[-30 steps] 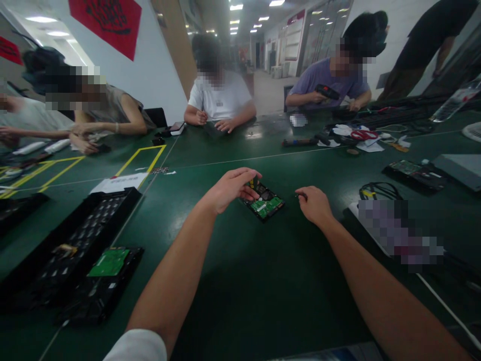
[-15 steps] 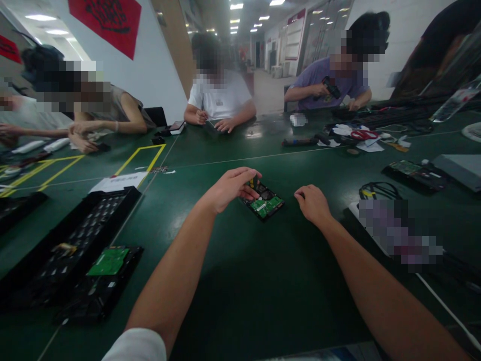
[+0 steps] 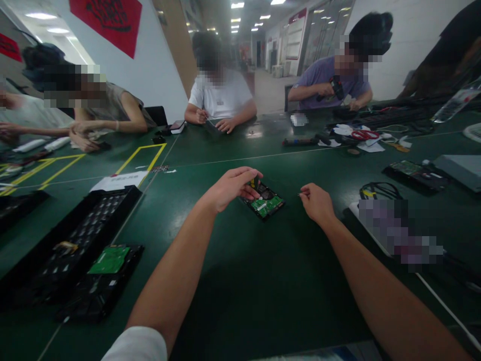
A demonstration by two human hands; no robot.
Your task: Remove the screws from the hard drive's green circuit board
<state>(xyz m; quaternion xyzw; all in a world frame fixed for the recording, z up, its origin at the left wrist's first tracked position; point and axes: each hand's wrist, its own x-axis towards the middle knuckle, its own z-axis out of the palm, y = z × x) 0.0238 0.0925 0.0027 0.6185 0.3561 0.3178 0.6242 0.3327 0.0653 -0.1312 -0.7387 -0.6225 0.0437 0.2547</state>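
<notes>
- Black tray (image 3: pixel 93 220), with a small gold bit (image 3: pixel 66 247) inside; its far end is near white paper (image 3: pixel 126 181).
- Black part (image 3: pixel 90 296) with a green top, just beside the tray.
- Left hand (image 3: pixel 235 190), fingers bent in, pinching a yellow and black thing (image 3: pixel 255 181) over the drive.
- Drive (image 3: pixel 265 204), flat on the green counter (image 3: pixel 263 281), between the hands.
- Right hand (image 3: pixel 316 203), fingertips pressed on a tiny bit (image 3: pixel 299 194), apart from the drive.
- Black cord (image 3: pixel 380 190) and gray box (image 3: pixel 460 170), farther right.
</notes>
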